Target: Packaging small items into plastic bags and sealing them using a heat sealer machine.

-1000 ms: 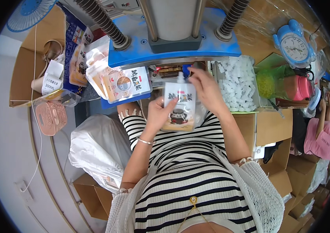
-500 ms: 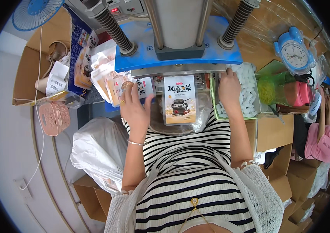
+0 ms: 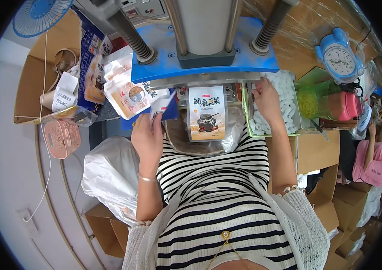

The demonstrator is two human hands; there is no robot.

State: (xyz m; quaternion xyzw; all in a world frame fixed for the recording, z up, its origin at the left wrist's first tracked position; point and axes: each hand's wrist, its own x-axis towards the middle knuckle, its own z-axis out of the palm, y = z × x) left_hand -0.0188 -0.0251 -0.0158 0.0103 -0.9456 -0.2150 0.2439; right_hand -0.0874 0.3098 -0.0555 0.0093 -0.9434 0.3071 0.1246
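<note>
My left hand [image 3: 148, 132] pinches the edge of a printed stand-up pouch [image 3: 163, 105], which is tilted and seen partly edge-on. Beyond it, a pile of similar pouches [image 3: 128, 96] lies over a blue surface. In the middle, another white-and-yellow pouch [image 3: 206, 114] hangs below the metal bar of a blue press machine [image 3: 204, 69]. My right hand [image 3: 266, 101] is at the left side of a tray [image 3: 248, 110] full of small white plastic pieces [image 3: 286, 103]. Its fingers are bent together near the press's right end; what they hold, if anything, is hidden.
An open carton [image 3: 42, 67] with a blue fan [image 3: 41, 15] above it stands at left. A pink basket [image 3: 62, 137] and white bag [image 3: 112, 171] are below. To the right are a blue alarm clock [image 3: 340, 60], a pink container [image 3: 348, 108] and a person in pink [image 3: 373, 164].
My left hand has drawn back toward me from the pile, pulling a pouch with it. My right hand's fingers have curled a little more at the tray. The middle pouch stays in place.
</note>
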